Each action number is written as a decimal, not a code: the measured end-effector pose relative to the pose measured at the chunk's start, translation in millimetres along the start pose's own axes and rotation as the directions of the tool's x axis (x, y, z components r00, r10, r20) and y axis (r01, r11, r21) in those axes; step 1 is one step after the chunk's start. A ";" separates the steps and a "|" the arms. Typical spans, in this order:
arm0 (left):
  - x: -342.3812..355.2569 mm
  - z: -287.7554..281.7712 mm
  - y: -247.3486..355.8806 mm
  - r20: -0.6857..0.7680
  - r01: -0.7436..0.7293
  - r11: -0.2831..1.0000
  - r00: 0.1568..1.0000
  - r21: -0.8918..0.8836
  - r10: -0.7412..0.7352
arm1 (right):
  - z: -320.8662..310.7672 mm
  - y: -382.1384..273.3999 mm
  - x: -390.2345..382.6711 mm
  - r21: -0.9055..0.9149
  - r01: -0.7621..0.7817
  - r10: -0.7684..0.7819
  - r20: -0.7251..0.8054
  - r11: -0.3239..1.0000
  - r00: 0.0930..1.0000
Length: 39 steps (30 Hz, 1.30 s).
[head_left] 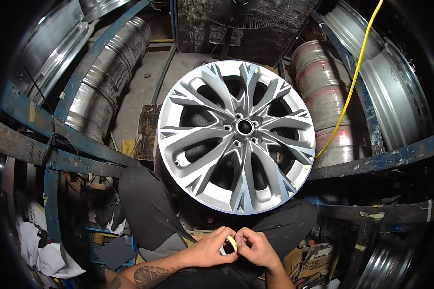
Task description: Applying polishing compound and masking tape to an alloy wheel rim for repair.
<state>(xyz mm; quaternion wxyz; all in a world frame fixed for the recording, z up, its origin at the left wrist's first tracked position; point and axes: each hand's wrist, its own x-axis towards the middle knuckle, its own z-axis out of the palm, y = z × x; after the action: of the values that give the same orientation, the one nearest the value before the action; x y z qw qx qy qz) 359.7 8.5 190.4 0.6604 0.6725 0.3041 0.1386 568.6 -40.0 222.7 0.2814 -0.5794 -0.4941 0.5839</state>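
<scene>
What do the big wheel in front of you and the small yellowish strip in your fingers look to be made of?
Wheel: likely cast alloy, matte silver-grey painted finish, with even sheen and crisp spokes. Strip: seemingly paper masking tape, thin, pale yellow, dull, pinched between left hand and right hand; too small to be certain.

Little free room is left around the two hands, the left hand (pixel 211 251) and the right hand (pixel 257 248), which are held together low in the middle over a small roll of yellowish tape (pixel 232 242). Directly ahead, the way is blocked by a large grey alloy wheel (pixel 236 136), propped between the dark-clad knees (pixel 144 202). To the left, passage is barred by blue metal rack bars (pixel 58 144) and stacked bare rims (pixel 103 82). To the right, more rims (pixel 323 91), a yellow hose (pixel 352 82) and another blue bar (pixel 376 161) stand in the way. Open space is found only between the hands and the wheel's lower rim.
</scene>
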 end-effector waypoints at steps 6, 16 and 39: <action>5.6 11.6 0.8 -0.140 0.021 0.923 0.990 0.385 0.035 | -12.1 6.3 3.4 -0.146 -0.007 0.024 0.113 0.989 0.993; 10.3 23.4 -57.7 -0.244 0.084 0.976 0.969 0.202 -0.033 | 10.3 -65.3 -7.6 0.043 0.263 -0.250 0.481 0.964 0.840; 14.2 7.2 -56.6 0.033 -0.170 0.958 0.983 -0.233 0.183 | -62.6 -53.1 162.1 -0.668 -0.075 0.241 0.160 0.741 0.957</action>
<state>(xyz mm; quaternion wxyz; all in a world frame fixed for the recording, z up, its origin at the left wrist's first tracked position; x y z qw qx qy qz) 362.2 7.9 131.6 0.7264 0.6198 0.2070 0.2128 587.8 140.5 216.0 -0.0508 -0.6074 -0.6455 0.4603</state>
